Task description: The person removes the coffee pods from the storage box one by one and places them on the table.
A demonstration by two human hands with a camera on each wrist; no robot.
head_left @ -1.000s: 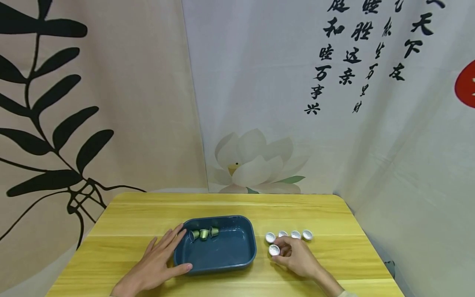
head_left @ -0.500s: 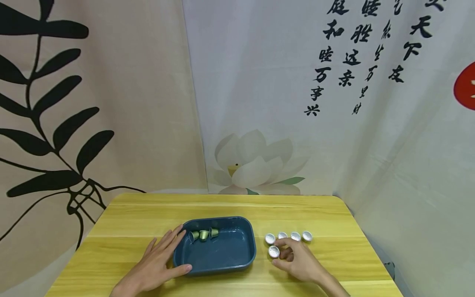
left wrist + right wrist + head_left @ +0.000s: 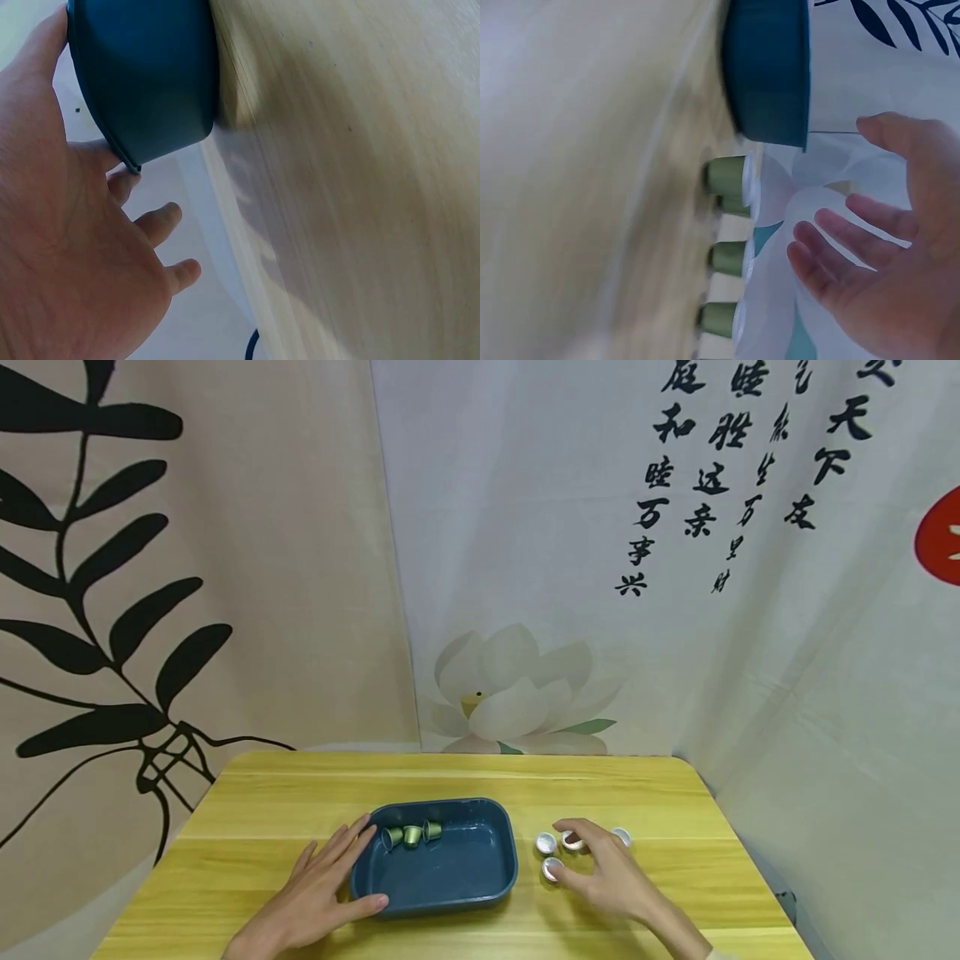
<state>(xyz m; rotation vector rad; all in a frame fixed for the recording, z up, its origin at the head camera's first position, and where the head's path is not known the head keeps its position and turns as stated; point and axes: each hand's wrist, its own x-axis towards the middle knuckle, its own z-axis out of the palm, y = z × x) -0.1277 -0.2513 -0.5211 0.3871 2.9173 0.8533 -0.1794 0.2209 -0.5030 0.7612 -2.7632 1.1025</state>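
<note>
My left hand [image 3: 322,889] rests on the left rim of a dark blue tray [image 3: 465,872], fingers nearly straight and thumb at the near rim. The left wrist view shows this hand [image 3: 82,225] against the outside of the tray [image 3: 142,75]. Inside lie three green coffee capsules [image 3: 412,835], at the far left. Right of the tray stand several capsules with silver tops facing up; the nearest capsule [image 3: 552,869] sits before a row of others [image 3: 546,842]. Above them my right hand [image 3: 611,872] hovers, fingers spread and holding nothing, partly covering the row.
The light wooden table [image 3: 300,793] ends behind the tray, close to hanging fabric with a lotus print. In the right wrist view, green-sided capsules [image 3: 730,257] stand in a line past the tray's end [image 3: 769,75].
My right hand has let go of the nearest capsule, spread its fingers and risen over the group, leaving the capsule standing. The left hand and tray have stayed in place.
</note>
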